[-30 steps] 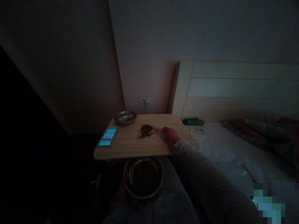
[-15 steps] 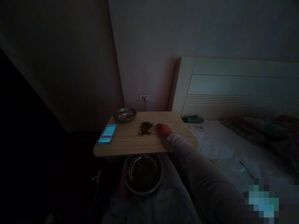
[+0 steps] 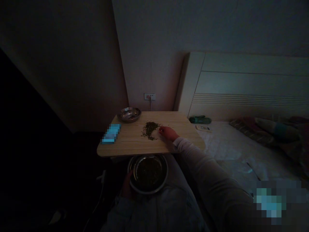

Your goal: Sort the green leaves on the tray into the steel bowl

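Note:
On my lap rests a shiny metal bowl [image 3: 165, 175] with dark contents too dim to make out. My left hand [image 3: 127, 186] grips its left rim, the fingers partly hidden in shadow. My right hand [image 3: 168, 133] is over the wooden table [image 3: 127, 146], its fingers closed. Just left of the fingertips lies a loose pile of small dark green bits [image 3: 150, 128], like seeds or dried leaves. A pale patch shows between pile and fingers; whether the hand holds something there I cannot tell.
A second metal bowl [image 3: 129, 115] stands at the table's back left corner. In front of it lies a lit, blurred-out phone [image 3: 111, 133]. On the bed to the right are a green bottle [image 3: 200, 120], a pale remote [image 3: 203, 128] and a crumpled blanket [image 3: 260, 130].
The view has tilted slightly down to one side. My right hand stays by the pile, whose right side now curves around a pale gap. My left hand keeps its hold on the bowl.

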Demonstrator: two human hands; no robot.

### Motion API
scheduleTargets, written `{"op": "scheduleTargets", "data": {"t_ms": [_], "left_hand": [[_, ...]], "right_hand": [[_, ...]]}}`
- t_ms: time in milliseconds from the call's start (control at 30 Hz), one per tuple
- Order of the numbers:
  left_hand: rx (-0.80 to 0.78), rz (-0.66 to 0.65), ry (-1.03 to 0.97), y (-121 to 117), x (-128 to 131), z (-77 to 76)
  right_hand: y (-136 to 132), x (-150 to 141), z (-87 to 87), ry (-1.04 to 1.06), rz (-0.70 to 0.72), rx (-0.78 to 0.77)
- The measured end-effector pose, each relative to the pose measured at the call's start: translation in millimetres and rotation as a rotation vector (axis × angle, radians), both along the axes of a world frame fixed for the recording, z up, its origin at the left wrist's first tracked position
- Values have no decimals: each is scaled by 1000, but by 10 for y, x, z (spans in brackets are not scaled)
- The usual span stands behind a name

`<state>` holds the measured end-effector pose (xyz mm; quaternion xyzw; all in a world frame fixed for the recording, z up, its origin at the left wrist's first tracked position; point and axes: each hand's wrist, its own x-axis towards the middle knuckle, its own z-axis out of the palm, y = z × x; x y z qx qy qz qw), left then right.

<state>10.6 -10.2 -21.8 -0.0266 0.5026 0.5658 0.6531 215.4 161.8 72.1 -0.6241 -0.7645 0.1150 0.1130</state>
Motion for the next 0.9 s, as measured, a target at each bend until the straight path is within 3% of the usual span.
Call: {"op": "scheduleTargets", "data": {"t_ms": [300,533,733,900], "left_hand": [[-34,51,93,42,-8,-22],[31,23,27,5,11,27],[-5,21,2,1,26,85],[23,-24,-56,-1,28,66]], "right_hand": [[-121,-89,6,-13,49,-4],[-218,-131,-26,-9,79,-12],[-248,-117,-52,149,138,-13],[-253,111,-48,345,106,-7]]}}
